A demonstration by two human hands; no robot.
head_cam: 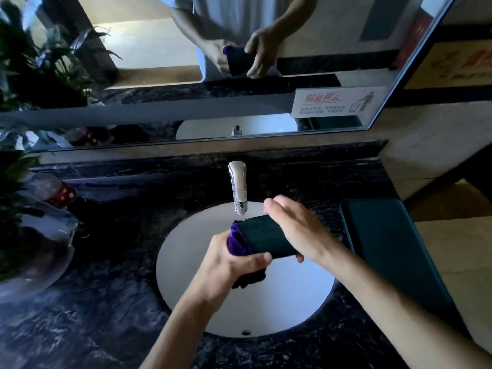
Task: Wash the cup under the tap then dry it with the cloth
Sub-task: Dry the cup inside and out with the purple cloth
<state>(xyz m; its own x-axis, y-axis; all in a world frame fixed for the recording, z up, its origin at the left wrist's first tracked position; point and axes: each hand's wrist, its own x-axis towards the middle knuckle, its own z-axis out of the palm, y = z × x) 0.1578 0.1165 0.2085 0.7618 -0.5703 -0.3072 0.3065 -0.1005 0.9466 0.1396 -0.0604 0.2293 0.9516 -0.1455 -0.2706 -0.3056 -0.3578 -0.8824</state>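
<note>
A dark green cup [266,237] lies on its side in the air above the white sink [186,251], just below the chrome tap [237,186]. My right hand [298,231] is wrapped over its base end. A purple cloth [235,242] is stuffed into the cup's mouth at the left, and its dark tail [249,279] hangs below. My left hand [229,265] grips the cloth at the cup's opening. No water is visible running from the tap.
A black marble counter [93,302] surrounds the sink. A flat dark green pad [386,243] lies on the right. A potted plant in clear wrapping [32,235] stands at the left. A mirror [213,75] with a small sign [338,101] backs the counter.
</note>
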